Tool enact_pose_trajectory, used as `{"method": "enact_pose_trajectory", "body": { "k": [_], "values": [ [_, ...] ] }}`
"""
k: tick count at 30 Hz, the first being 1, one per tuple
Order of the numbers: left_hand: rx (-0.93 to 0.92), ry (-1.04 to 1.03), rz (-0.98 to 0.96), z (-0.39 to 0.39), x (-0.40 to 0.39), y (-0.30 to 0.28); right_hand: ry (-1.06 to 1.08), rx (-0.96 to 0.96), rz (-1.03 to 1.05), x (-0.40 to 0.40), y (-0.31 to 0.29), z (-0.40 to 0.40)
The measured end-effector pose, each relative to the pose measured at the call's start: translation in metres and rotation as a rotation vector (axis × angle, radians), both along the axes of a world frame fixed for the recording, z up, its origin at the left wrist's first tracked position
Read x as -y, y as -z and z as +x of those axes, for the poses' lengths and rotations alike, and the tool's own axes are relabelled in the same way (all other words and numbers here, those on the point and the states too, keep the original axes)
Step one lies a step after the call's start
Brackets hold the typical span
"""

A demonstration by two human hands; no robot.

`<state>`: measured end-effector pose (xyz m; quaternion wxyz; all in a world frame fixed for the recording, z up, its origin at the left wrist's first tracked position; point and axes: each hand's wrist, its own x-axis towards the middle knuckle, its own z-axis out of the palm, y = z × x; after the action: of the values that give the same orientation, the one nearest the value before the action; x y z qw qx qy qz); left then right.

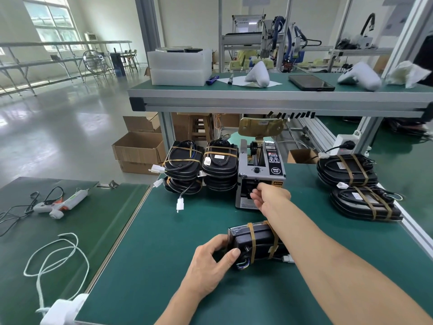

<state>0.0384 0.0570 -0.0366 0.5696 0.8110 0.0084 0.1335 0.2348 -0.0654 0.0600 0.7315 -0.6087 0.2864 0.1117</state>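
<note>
A black bundle of stacked parts, bound with tan tape strips and trailing a cable, stands on edge on the green bench mat. My left hand grips its left end, thumb on the near face. My right hand reaches over the bundle to the outlet of the grey tape dispenser, fingers curled at the slot. What they pinch there is too small to make out.
Two stacks of taped black bundles with white connectors sit left of the dispenser, two more bundles at right. A glue gun and white cord lie on the left table. An aluminium shelf overhangs the back.
</note>
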Motion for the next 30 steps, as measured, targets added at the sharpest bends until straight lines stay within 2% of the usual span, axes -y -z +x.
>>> {"method": "enact_pose_trajectory", "body": {
  "k": [6, 9, 11, 13, 16, 18, 21, 25, 30],
  "values": [
    [0.001, 0.0, 0.009, 0.0, 0.0, -0.001, -0.04, -0.009, -0.022, 0.005, -0.002, -0.003],
    [0.003, 0.001, 0.008, 0.0, 0.0, -0.001, -0.188, 0.037, -0.078, 0.013, -0.013, -0.011],
    [0.002, -0.003, 0.01, -0.001, 0.0, -0.001, -0.338, 0.139, -0.154, 0.023, -0.023, -0.021],
    [0.003, -0.007, 0.012, 0.0, 0.0, -0.001, -0.435, 0.326, -0.25, 0.038, -0.03, -0.035],
    [-0.005, -0.009, 0.015, 0.001, -0.001, 0.001, -0.513, 0.595, -0.442, 0.06, -0.034, -0.067],
    [-0.005, -0.007, 0.011, 0.001, -0.001, 0.002, -0.539, 0.658, -0.482, 0.068, -0.03, -0.086],
    [-0.004, -0.006, -0.004, 0.001, -0.001, 0.003, -0.532, 0.694, -0.493, 0.068, -0.02, -0.109],
    [-0.004, -0.008, -0.013, 0.002, -0.001, 0.003, -0.544, 0.737, -0.628, 0.056, -0.007, -0.129],
    [0.003, -0.005, -0.006, 0.002, -0.001, 0.004, -0.553, 0.713, -0.663, 0.047, 0.003, -0.141]
  ]
}}
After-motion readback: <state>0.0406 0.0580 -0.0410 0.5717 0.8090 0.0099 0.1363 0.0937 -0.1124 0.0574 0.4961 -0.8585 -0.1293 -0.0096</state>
